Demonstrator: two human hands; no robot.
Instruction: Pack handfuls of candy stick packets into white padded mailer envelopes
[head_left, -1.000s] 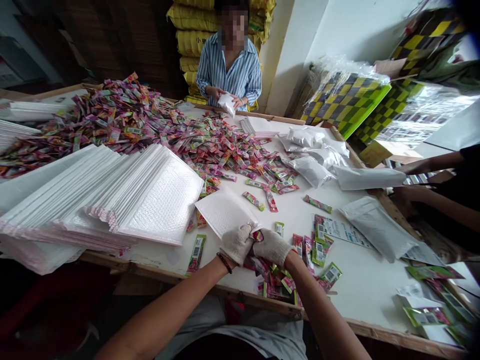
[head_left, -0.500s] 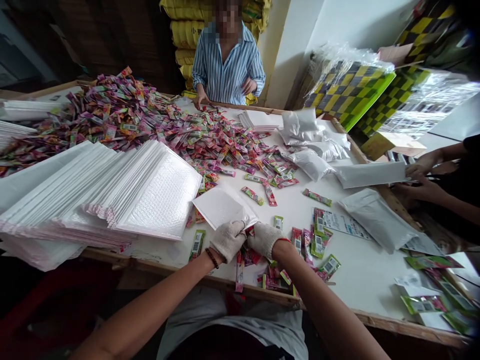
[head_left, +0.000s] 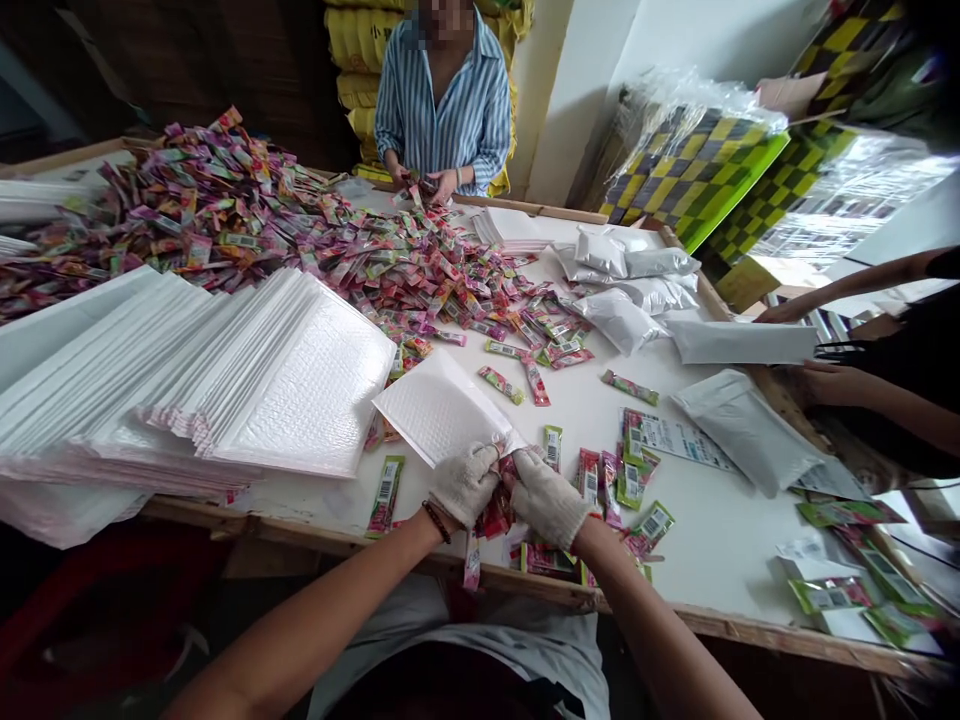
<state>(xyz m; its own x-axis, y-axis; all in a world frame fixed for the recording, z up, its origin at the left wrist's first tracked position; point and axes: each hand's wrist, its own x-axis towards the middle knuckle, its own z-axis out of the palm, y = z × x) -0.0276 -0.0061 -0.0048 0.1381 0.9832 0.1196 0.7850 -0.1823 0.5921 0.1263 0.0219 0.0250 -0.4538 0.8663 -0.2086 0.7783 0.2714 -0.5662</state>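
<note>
A white bubble mailer [head_left: 442,400] lies tilted on the table in front of me, its near end between my hands. My left hand [head_left: 466,487], in a pale knit glove, is closed on the left side of that end. My gloved right hand [head_left: 546,500] grips its right corner, the fingers partly hidden. Red and pink snack packets [head_left: 495,515] show between and below the hands; whether they are inside the mailer I cannot tell. A green-ended packet [head_left: 386,495] lies left of my left hand, and several loose packets [head_left: 634,480] lie to the right.
A fanned stack of bubble mailers [head_left: 300,380] stands at left, before a large heap of packets [head_left: 247,210]. Filled mailers [head_left: 626,320] lie at back right. A person in a striped shirt [head_left: 442,110] handles packets across the table; another person's arm [head_left: 885,395] reaches in at right.
My right hand has opened out somewhat along the mailer's near end, and more red packets show between my hands. The person opposite now has both hands together over packets.
</note>
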